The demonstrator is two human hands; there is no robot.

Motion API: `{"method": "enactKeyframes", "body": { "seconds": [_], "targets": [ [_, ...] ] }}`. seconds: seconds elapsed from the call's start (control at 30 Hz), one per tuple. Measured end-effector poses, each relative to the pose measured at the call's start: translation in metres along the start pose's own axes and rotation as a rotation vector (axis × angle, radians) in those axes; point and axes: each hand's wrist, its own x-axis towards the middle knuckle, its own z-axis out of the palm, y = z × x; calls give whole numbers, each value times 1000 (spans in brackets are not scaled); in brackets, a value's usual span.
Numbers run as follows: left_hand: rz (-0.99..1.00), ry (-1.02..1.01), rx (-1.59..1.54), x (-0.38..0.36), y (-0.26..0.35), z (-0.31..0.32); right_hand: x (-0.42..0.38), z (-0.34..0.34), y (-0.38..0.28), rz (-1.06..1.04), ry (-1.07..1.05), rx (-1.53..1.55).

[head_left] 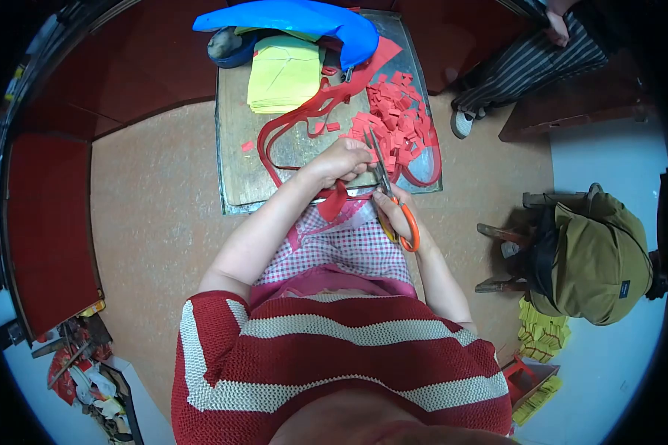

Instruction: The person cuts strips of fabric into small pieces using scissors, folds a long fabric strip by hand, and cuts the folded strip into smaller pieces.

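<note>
Scissors (pixel 383 180) sit clamped in the right grip (pixel 395 209), just beside the left grip (pixel 343 160), which pinches red ribbon (pixel 334 202) trailing below.

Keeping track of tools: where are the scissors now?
In the head view, the scissors are in the right hand, just right of the left hand, at the near edge of the table.

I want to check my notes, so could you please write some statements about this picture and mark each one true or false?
1. The right hand holds scissors. True.
2. The left hand is empty. False: it holds a red strip.
3. Small red pieces lie heaped on the table. True.
4. The khaki backpack is on the table. False: it is at the right, away from it.
5. Another person's striped trousers are visible. True.
</note>
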Motion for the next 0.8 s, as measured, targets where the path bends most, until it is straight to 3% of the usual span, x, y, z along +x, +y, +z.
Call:
{"method": "enactKeyframes", "body": {
  "seconds": [0.1,0.17,0.23,0.3,0.37,0.43,0.5,0.57,0.7,0.8],
  "targets": [
    [-21,-152,-144,5,-5,-15,2,-1,5,37,-18,64],
    [-25,-179,-234,-1,-7,-20,0,-1,12,274,-24,255],
    [-2,-301,-528,-1,-3,-26,-3,5,3,175,8,184],
    [12,-297,-472,-10,-3,-22,-10,7,-10,191,48,198],
    [60,-154,-101,-20,-5,-7,-8,-3,-17,196,38,177],
    [73,-109,127,-29,-7,12,-9,-7,-35,147,41,354],
    [72,-153,177,-35,-12,24,-4,-6,-31,93,117,316],
    [120,-111,204,-40,-16,31,0,-8,-19,-117,128,180],
    [105,-145,192,-53,-12,31,-5,-7,-27,-139,213,170],
    [113,-83,168,-52,-10,20,-9,-16,-24,-66,144,206]
  ]
}}
